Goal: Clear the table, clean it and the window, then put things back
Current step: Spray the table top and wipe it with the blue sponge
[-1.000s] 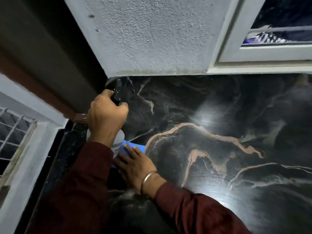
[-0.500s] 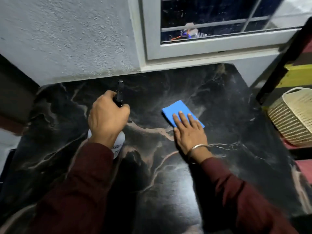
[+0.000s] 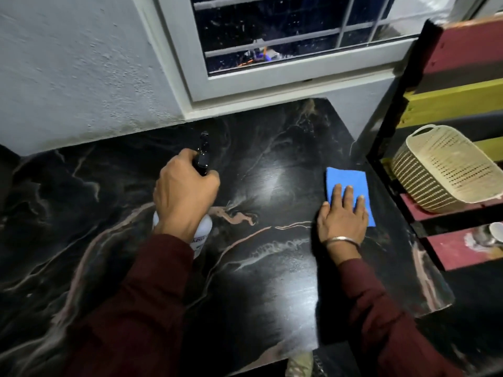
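Note:
The black marble-patterned table (image 3: pixel 258 281) fills the view, its top shiny and wet-looking. My left hand (image 3: pixel 185 194) grips a white spray bottle (image 3: pixel 202 229) with a black nozzle pointing away from me, over the table's middle. My right hand (image 3: pixel 343 213) lies flat with its fingers spread on a blue cloth (image 3: pixel 345 180), pressing it onto the table near the right edge. The white-framed window (image 3: pixel 285 77) with bars stands behind the table's far edge.
A grey textured wall (image 3: pixel 81 72) runs along the far left. To the right stands a striped red, yellow and black rack (image 3: pixel 462 88) holding a tilted cream plastic basket (image 3: pixel 441 170) and something white (image 3: pixel 496 229) lower down.
My right hand has slid the blue cloth from the table's left side across to its right edge. My left hand kept hold of the spray bottle. The view swung to the right.

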The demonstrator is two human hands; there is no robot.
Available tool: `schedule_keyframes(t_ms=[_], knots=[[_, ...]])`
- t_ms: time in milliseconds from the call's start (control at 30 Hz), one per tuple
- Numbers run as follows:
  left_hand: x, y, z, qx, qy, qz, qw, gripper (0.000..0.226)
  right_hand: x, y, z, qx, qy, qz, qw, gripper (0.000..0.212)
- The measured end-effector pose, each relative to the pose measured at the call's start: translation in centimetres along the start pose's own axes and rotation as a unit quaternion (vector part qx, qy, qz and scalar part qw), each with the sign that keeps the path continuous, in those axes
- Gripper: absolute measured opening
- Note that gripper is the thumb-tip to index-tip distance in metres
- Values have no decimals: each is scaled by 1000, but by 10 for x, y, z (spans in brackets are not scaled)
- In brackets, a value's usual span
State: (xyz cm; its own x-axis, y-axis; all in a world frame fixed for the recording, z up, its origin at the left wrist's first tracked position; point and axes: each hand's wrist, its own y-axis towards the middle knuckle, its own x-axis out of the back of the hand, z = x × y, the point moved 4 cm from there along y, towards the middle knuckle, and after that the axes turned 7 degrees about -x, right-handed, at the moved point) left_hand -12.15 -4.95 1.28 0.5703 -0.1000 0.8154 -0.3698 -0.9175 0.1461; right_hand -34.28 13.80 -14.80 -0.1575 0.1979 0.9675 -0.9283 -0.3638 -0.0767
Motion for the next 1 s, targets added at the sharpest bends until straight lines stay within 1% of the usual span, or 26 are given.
schedule_keyframes(t_ms=[67,167,300,367,533,633,767,833,900,1000], knots=[[12,0,12,5,4,-5,1000,13,-9,-37,24,17,12,8,1000,64],[41,-2,49,28,13,-17,999,14,-28,-100,81,80,5,34,996,67],[83,-11,103,62,21,-31,997,13,-56,-179,161,167,6,61,984,66],[109,-16,135,78,25,-47,996,11,-67,-220,201,210,7,77,975,66],[178,-32,223,124,52,-105,985,15,-95,-321,292,309,9,116,944,67],[209,-42,264,132,58,-134,980,25,-112,-372,335,355,-10,131,925,66],[240,-57,310,154,67,-166,972,24,-127,-447,375,430,-23,188,883,65],[249,-61,323,162,61,-178,969,21,-134,-477,384,476,-37,209,854,62],[253,-61,328,168,56,-182,967,19,-139,-500,381,533,-50,222,815,58],[253,-62,327,168,52,-182,967,23,-136,-521,354,606,-35,220,764,52]])
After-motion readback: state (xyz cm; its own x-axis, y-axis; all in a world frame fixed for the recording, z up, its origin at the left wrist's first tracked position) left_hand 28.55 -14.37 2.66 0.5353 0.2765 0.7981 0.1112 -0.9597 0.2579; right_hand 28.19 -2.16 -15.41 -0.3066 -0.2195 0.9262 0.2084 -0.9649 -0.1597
